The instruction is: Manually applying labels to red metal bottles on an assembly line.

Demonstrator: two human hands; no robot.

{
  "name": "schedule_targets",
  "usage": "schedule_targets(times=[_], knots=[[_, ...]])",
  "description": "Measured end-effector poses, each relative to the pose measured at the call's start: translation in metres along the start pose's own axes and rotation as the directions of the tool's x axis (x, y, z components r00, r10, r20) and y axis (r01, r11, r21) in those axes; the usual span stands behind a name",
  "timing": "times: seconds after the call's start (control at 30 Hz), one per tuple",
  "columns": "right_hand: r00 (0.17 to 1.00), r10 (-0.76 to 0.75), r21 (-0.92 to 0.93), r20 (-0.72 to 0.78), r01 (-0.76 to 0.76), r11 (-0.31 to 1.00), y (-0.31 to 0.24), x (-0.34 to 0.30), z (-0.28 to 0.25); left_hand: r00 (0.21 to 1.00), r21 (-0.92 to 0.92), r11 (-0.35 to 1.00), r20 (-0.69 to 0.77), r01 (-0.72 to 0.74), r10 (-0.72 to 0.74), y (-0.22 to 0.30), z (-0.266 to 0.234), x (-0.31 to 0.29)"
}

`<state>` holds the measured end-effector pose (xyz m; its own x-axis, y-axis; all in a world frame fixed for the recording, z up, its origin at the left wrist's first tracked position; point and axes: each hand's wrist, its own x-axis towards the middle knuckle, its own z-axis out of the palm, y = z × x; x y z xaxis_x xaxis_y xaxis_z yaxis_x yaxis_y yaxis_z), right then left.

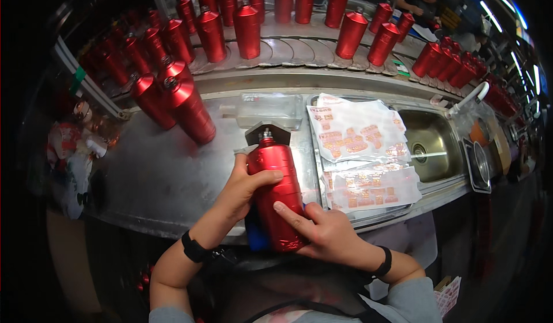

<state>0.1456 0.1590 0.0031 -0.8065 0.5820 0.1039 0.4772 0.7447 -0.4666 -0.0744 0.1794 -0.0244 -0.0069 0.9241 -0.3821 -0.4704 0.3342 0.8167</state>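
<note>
A shiny red bottle [282, 164] with a bare threaded neck lies tilted at the worktop's front edge, its neck pointing away from me. My left hand [237, 189] grips its upper left side, thumb across the front. A small pale piece, perhaps cloth or paper, shows by those fingers. My right hand [329, 232] holds the lower right side, with the index finger laid along the surface. Behind the neck is a dark angular holder [253, 134]. Something blue [257, 236] shows beneath the bottle.
Red bottles [193, 112] stand at the left of the metal worktop [138, 179]. More bottles [246, 32] line a slatted conveyor [288, 51] behind. A clear plastic box [271, 108], sticker sheets [374, 186] and a sink [425, 144] lie rightward. Another person [423, 5] is at the far right.
</note>
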Motion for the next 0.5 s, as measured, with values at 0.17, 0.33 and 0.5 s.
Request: schedule_targets(times=[0.17, 0.33, 0.5], knots=[[0.999, -0.007, 0.031, -0.041, 0.008, 0.999, 0.008, 0.01, 0.01, 0.986, -0.097, 0.995, 0.169, 0.019, -0.003, 0.0, -0.02, 0.018], [0.998, -0.006, 0.325, 0.06, -0.014, 0.946, 0.019, 0.02, 0.003, 0.932, -0.159, 0.981, 0.36, 0.108, -0.044, -0.006, -0.046, 0.031], [0.959, 0.27, 0.357, -0.088, -0.223, 0.907, 0.058, 0.056, -0.034, 0.955, 0.117, 0.979, 0.228, 0.164, -0.187, 0.001, -0.069, 0.024]])
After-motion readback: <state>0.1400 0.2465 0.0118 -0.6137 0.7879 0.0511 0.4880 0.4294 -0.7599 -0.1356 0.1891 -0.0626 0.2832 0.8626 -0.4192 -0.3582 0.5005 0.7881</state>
